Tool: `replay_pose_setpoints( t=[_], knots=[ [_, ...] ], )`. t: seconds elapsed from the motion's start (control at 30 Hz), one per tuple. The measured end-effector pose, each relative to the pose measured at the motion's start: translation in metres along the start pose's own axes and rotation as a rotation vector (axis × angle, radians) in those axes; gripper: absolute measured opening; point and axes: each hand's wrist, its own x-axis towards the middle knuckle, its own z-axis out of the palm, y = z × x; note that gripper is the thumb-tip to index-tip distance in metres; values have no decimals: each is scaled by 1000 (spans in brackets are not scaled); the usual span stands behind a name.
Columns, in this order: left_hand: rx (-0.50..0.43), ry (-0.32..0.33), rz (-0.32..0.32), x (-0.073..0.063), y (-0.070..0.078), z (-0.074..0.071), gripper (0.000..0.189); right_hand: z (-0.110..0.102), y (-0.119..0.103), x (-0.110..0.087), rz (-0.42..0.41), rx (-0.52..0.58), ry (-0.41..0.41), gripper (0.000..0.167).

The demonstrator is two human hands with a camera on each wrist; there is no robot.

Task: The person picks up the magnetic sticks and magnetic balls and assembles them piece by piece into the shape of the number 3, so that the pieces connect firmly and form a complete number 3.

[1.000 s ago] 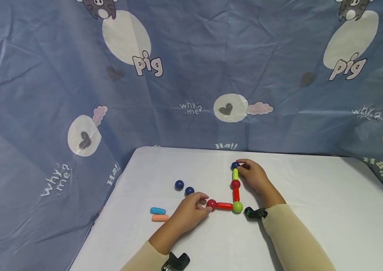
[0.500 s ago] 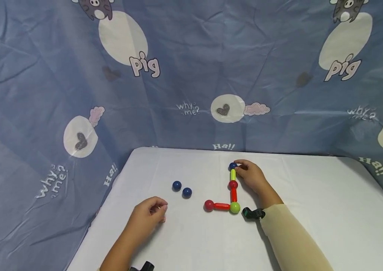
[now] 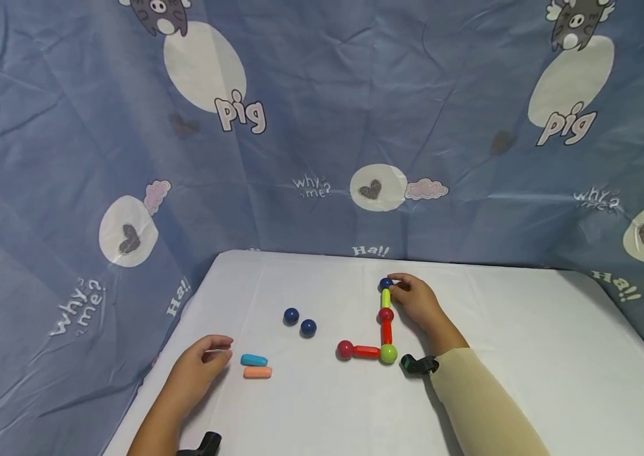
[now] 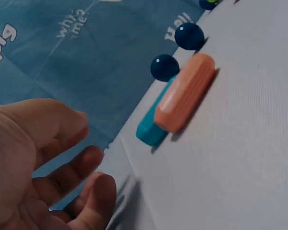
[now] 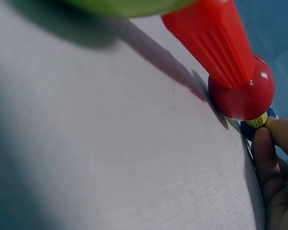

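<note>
An L-shaped chain of balls and sticks lies on the white table. It runs from a red ball (image 3: 345, 349) along a red stick (image 3: 366, 352) to a green ball (image 3: 388, 353). From there a second red stick (image 3: 387, 332), another red ball (image 3: 385, 315) and a yellow-green stick (image 3: 385, 298) lead to a blue ball (image 3: 385, 284) at the far end. My right hand (image 3: 420, 305) pinches that blue ball between thumb and fingers. My left hand (image 3: 196, 370), fingers loosely bent and holding nothing, is just left of a blue stick (image 3: 254, 360) and an orange stick (image 3: 257, 373).
Two loose blue balls, a left one (image 3: 290, 316) and a right one (image 3: 308, 328), lie between the loose sticks and the chain. A blue printed cloth (image 3: 299, 126) hangs behind the white table (image 3: 498, 316) and along its left side.
My left hand has let go of the near red ball and moved left, past the loose blue and orange sticks. The right hand stays at the far blue ball.
</note>
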Motion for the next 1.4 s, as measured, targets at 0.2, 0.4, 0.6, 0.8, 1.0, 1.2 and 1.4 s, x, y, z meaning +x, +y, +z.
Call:
replay_pose_setpoints(
  t=[0.2, 0.4, 0.6, 0.8, 1.0, 1.2, 1.4],
  knots=[
    [13, -48, 23, -1, -6, 4, 38, 0, 1, -2, -2, -13, 5, 38],
    [67, -56, 51, -1, -7, 7, 36, 0, 0, -2, -8, 9, 4, 39],
    [94, -59, 93, 0, -6, 9, 29, 1, 0, -3, -4, 10, 10, 38],
    [155, -34, 116, 2, -9, 13, 25, 1, -1, -3, 20, 16, 5, 39],
    [217, 3, 133, 4, -8, 17, 17, 1, -3, -2, 21, 13, 5, 39],
    [248, 20, 153, 2, -4, 20, 15, 3, -3, -4, 19, 22, 11, 38],
    [263, 31, 153, 2, -2, 22, 17, 2, -3, -3, 17, 22, 12, 38]
  ],
)
